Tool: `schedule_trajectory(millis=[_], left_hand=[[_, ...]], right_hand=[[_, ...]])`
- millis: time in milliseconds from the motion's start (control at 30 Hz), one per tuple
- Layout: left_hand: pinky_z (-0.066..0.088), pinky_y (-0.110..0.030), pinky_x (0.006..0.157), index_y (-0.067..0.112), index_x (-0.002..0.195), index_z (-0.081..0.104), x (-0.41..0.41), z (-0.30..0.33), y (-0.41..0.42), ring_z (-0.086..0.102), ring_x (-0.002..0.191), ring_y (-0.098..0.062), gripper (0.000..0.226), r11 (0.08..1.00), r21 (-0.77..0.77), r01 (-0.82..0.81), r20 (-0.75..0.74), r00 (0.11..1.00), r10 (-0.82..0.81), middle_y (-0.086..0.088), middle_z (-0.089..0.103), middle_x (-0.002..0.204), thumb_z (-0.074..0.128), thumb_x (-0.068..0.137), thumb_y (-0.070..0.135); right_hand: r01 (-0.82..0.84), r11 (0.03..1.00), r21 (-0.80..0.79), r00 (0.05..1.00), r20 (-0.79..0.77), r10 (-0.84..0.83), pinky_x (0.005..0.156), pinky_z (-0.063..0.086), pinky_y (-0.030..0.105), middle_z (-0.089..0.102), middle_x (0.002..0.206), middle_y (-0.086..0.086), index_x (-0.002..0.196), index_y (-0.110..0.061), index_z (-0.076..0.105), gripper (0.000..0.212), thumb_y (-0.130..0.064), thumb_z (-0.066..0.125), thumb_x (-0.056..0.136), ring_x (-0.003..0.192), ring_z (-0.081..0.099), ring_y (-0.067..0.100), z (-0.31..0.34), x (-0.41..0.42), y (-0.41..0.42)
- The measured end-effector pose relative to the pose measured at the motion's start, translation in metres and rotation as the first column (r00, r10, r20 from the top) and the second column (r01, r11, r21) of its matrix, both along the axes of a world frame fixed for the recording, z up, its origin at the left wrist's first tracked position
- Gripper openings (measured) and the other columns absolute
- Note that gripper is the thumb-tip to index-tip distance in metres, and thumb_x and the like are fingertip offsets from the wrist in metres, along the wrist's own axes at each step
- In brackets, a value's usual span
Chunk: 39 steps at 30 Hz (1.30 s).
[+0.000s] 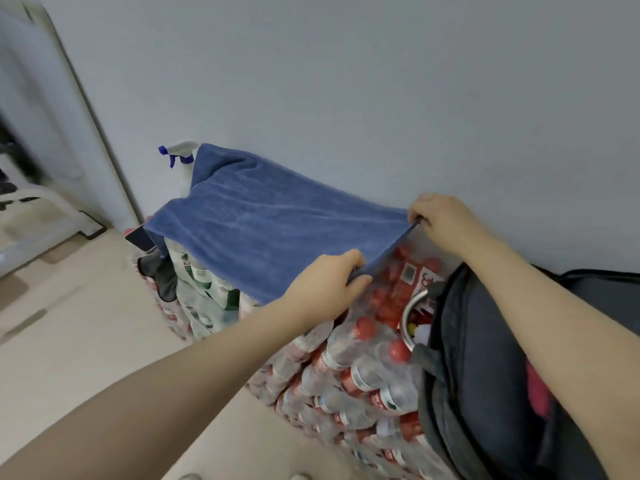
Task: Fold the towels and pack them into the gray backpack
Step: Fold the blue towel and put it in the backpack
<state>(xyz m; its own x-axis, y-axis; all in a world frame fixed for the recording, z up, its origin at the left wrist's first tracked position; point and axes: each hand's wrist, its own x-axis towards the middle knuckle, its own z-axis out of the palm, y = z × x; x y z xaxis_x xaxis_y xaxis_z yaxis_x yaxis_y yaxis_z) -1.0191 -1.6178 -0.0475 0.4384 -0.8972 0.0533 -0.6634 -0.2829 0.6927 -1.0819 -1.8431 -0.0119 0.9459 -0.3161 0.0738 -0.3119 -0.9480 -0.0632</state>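
Observation:
A blue towel (256, 220) lies spread over stacked packs of bottled water, its far end draped against a spray bottle. My left hand (329, 282) pinches the towel's near corner. My right hand (440, 220) pinches the other near corner by the wall, so the near edge is lifted and stretched between both hands. The gray backpack (485, 375) stands at the lower right on the bottle packs, under my right forearm. Something pink shows at its right side.
Shrink-wrapped packs of red-capped water bottles (363, 368) form the work surface. A spray bottle (183, 161) stands at the far left corner. A phone (140, 237) and a dark cloth (159, 271) lie at the left edge. A metal ring (412, 317) lies by the backpack. Wall behind, beige floor to the left.

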Motion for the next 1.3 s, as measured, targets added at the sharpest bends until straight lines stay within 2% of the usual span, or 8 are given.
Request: schedule_trajectory(millis=[167, 300, 400, 633, 800, 933, 1100, 1300], left_hand=[[0.035, -0.026, 0.064, 0.012, 0.095, 0.055, -0.064, -0.004, -0.039, 0.053, 0.077, -0.017, 0.015, 0.995, 0.025, 0.099, -0.248, 0.965, -0.089, -0.002, 0.06, 0.083, 0.05, 0.092, 0.026], [0.045, -0.027, 0.082, 0.018, 0.119, 0.057, -0.085, -0.004, -0.05, 0.059, 0.087, -0.017, 0.03, 0.914, 0.174, 0.366, -0.344, 0.892, -0.292, -0.004, 0.066, 0.111, 0.048, 0.093, 0.03], [0.052, -0.029, 0.077, 0.017, 0.12, 0.058, -0.077, -0.001, -0.044, 0.059, 0.078, -0.018, 0.037, 0.905, 0.215, 0.368, -0.533, 0.82, -0.207, -0.003, 0.065, 0.102, 0.043, 0.094, 0.039], [0.049, -0.025, 0.071, 0.013, 0.104, 0.063, 0.024, -0.001, 0.003, 0.06, 0.069, -0.014, 0.023, 0.975, 0.082, -0.206, -0.378, 0.899, 0.221, 0.006, 0.065, 0.081, 0.044, 0.094, 0.023], [0.047, -0.021, 0.064, 0.018, 0.095, 0.061, 0.131, -0.017, 0.063, 0.058, 0.067, -0.006, 0.017, 0.832, 0.017, -0.554, -0.286, 0.795, 0.535, 0.0, 0.065, 0.083, 0.045, 0.092, 0.014], [0.045, -0.027, 0.077, 0.017, 0.105, 0.063, 0.208, -0.028, 0.1, 0.059, 0.093, -0.02, 0.025, 0.686, 0.06, -0.725, -0.134, 0.675, 0.725, -0.004, 0.066, 0.102, 0.043, 0.092, 0.014], [0.041, -0.028, 0.08, 0.013, 0.113, 0.063, 0.269, -0.05, 0.117, 0.054, 0.092, -0.024, 0.03, 0.721, 0.239, -0.651, -0.165, 0.704, 0.69, -0.005, 0.061, 0.106, 0.039, 0.095, 0.013], [0.05, -0.032, 0.088, 0.014, 0.112, 0.058, 0.309, -0.081, 0.12, 0.059, 0.098, -0.021, 0.033, 0.823, 0.464, -0.329, -0.528, 0.644, 0.554, -0.006, 0.063, 0.109, 0.049, 0.092, 0.038]], right_hand=[[0.06, 0.997, -0.057, 0.987, -0.147, -0.068, 0.076, 0.043, 0.033, 0.062, 0.099, 0.014, 0.081, -0.006, 0.067, 0.021, 0.006, 0.052, 0.073, 0.091, 0.058, 0.033, 0.006, -0.05, -0.038], [0.202, 0.975, -0.088, 0.907, -0.358, -0.22, 0.086, 0.046, 0.031, 0.064, 0.11, 0.013, 0.096, -0.01, 0.069, 0.029, 0.002, 0.048, 0.081, 0.101, 0.058, 0.03, 0.009, -0.066, -0.042], [0.138, 0.983, -0.121, 0.93, -0.326, -0.171, 0.086, 0.047, 0.033, 0.062, 0.117, 0.008, 0.104, -0.019, 0.067, 0.031, -0.008, 0.047, 0.083, 0.106, 0.058, 0.028, 0.012, -0.052, -0.023], [-0.193, 0.981, -0.007, 0.972, -0.141, 0.191, 0.082, 0.047, 0.036, 0.062, 0.114, 0.003, 0.102, -0.021, 0.064, 0.029, -0.016, 0.041, 0.087, 0.104, 0.057, 0.027, -0.001, 0.053, 0.051], [-0.33, 0.942, 0.062, 0.934, -0.125, 0.335, 0.08, 0.047, 0.037, 0.057, 0.109, 0.003, 0.101, -0.015, 0.062, 0.028, -0.02, 0.035, 0.093, 0.099, 0.055, 0.025, -0.01, 0.148, 0.104], [-0.354, 0.923, 0.15, 0.924, -0.095, 0.37, 0.086, 0.046, 0.042, 0.055, 0.115, 0.007, 0.109, -0.012, 0.059, 0.031, -0.018, 0.031, 0.097, 0.102, 0.054, 0.027, -0.02, 0.227, 0.134], [-0.34, 0.917, 0.207, 0.91, -0.173, 0.377, 0.1, 0.04, 0.041, 0.043, 0.14, 0.003, 0.135, -0.02, 0.042, 0.042, -0.008, 0.032, 0.096, 0.123, 0.046, 0.026, -0.036, 0.319, 0.159], [-0.285, 0.951, 0.121, 0.847, -0.431, 0.309, 0.085, 0.047, 0.041, 0.058, 0.12, 0.007, 0.119, -0.022, 0.053, 0.041, -0.004, 0.035, 0.087, 0.103, 0.055, 0.029, -0.057, 0.374, 0.155]])
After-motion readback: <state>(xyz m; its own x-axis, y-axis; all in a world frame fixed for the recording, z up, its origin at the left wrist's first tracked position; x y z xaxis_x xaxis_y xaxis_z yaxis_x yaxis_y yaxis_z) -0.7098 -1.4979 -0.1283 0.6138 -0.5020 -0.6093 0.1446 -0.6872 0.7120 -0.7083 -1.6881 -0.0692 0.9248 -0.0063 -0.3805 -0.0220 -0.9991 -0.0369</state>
